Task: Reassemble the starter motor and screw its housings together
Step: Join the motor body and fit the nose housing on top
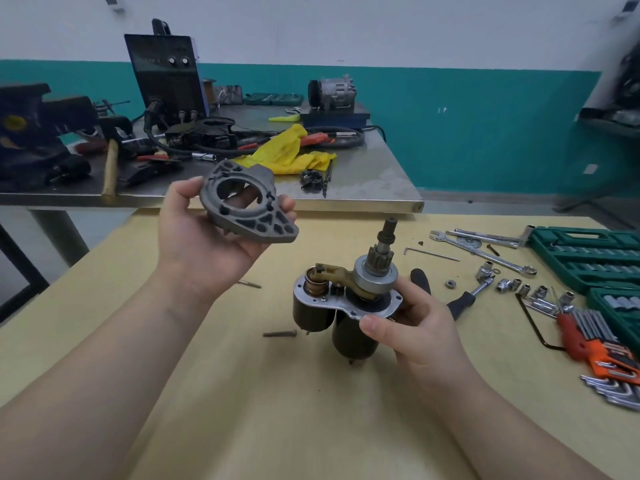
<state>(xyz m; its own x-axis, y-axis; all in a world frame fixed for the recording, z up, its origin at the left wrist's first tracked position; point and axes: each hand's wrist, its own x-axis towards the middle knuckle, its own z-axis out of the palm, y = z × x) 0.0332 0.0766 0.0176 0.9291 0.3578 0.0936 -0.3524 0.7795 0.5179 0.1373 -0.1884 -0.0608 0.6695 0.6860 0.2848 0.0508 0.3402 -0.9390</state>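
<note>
Step in hand looks like refitting the front housing: left hand (207,233), raised left and farther off, cups the grey cast-metal nose housing with round bore (247,204), fingers curled round its rim. Right hand (412,320) pinches the flange of the dark twin-cylinder starter motor body (341,306), held upright just above the yellow table (242,393). Next move likely needs the bore lowered over the upright pinion shaft (384,247) and its holes aligned.

no lettering, label, brand or number can be read on any part, tool or case in this view.
</note>
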